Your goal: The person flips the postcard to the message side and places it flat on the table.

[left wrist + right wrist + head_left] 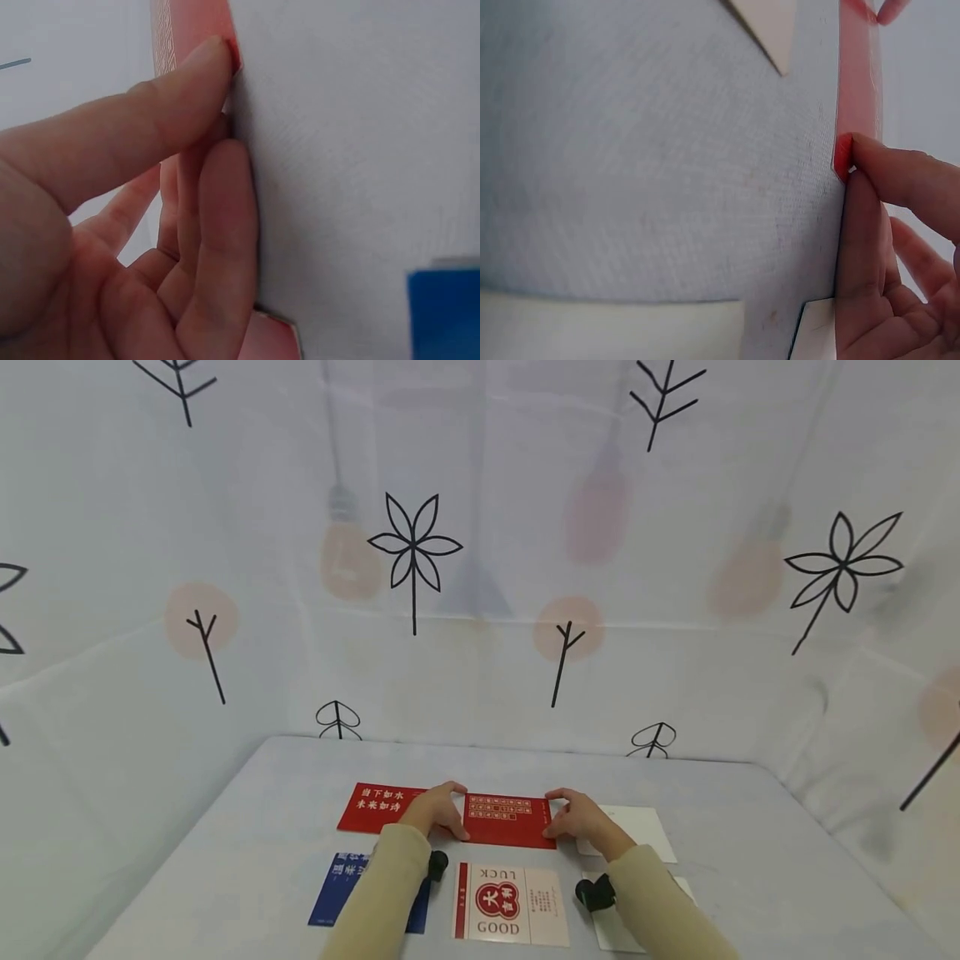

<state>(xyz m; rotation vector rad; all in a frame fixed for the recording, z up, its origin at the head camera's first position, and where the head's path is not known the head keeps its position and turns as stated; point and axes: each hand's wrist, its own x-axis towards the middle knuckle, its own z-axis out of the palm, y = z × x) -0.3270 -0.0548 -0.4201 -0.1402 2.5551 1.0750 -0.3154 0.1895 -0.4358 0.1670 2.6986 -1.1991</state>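
A red card [506,821] printed with a grid of small pale squares lies in the middle of the back row on the white table. At its left end, my left hand [437,810] holds it, index finger at the far corner and thumb at the near one. The right hand [583,821] grips the opposite end in the same way. Up close in the left wrist view, the thumb [180,105] presses on a corner of the red card [201,34]. In the right wrist view, the right thumb [907,176] touches another corner of that card [857,90].
Left of it lies a red card with white characters [371,810], partly behind the left hand. Nearer are a blue card [327,893] under the left forearm and a GOOD LUCK card [510,902]. Two whitish cards [641,831] lie at right, partly covered by the right arm.
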